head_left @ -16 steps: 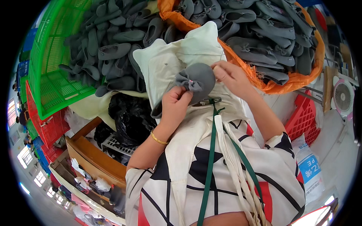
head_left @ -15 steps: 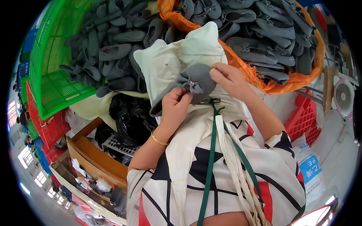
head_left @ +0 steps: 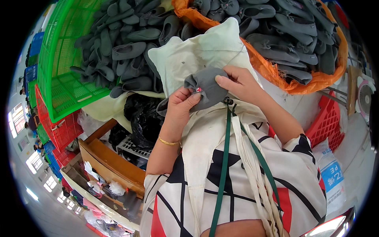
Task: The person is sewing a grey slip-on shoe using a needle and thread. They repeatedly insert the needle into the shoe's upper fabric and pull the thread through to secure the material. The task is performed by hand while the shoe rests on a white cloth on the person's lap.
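Both hands hold one grey fabric slipper (head_left: 207, 89) in front of my chest. My left hand (head_left: 181, 107) pinches its lower left edge with the thumb, next to a small red and white spot on the fabric. My right hand (head_left: 239, 81) grips its right side, fingers curled over the top. The slipper rests over a pale cream cloth (head_left: 197, 55) that lies across my lap and up toward the piles. A gold bangle (head_left: 169, 142) circles my left wrist.
A green plastic crate (head_left: 65, 67) at upper left holds several grey slippers (head_left: 126, 51). An orange sack (head_left: 300, 79) at upper right holds several more. A black bag (head_left: 144, 116), a wooden tray (head_left: 106, 162) and red crates (head_left: 329, 122) surround me. A green strap (head_left: 223, 166) hangs down my front.
The slipper has turned slightly in my hands, and my left thumb has moved up onto its edge. My right hand keeps its grip.
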{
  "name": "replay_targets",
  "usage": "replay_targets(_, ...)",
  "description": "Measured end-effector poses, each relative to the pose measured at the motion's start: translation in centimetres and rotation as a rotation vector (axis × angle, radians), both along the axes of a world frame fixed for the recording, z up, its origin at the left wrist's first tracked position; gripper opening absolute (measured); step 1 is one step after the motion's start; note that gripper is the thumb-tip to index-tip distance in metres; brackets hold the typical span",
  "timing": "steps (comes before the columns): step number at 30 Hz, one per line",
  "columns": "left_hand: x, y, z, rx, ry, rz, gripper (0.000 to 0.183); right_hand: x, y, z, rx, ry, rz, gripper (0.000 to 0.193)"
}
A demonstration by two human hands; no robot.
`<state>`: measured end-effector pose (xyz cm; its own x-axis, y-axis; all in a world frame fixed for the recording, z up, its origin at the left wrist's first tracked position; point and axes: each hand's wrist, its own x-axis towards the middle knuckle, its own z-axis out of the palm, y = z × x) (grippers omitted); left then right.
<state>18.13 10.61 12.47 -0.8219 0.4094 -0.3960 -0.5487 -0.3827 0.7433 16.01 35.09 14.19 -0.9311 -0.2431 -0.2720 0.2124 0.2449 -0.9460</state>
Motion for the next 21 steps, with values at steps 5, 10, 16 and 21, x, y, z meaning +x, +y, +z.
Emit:
replay_targets(5,-0.5,0.1,0.0,-0.039,-0.062,-0.025,0.021,1.1,0.0,-1.0,0.035,0.001,0.028,0.042)
replay_targets(10,-0.4,0.5,0.6,-0.2,-0.08,-0.009,0.02,1.1,0.4,0.0,0.244,0.064,0.144,0.04)
replay_targets(16,0.7,2.2,0.6,-0.35,0.023,0.015,0.019,-0.9,0.6,1.7,0.347,0.209,0.033,0.03)
replay_targets(21,0.8,2.4,0.9,-0.847,0.514,-0.178,0.027,0.0,-2.8,-0.7,0.22,0.519,0.091,0.016)
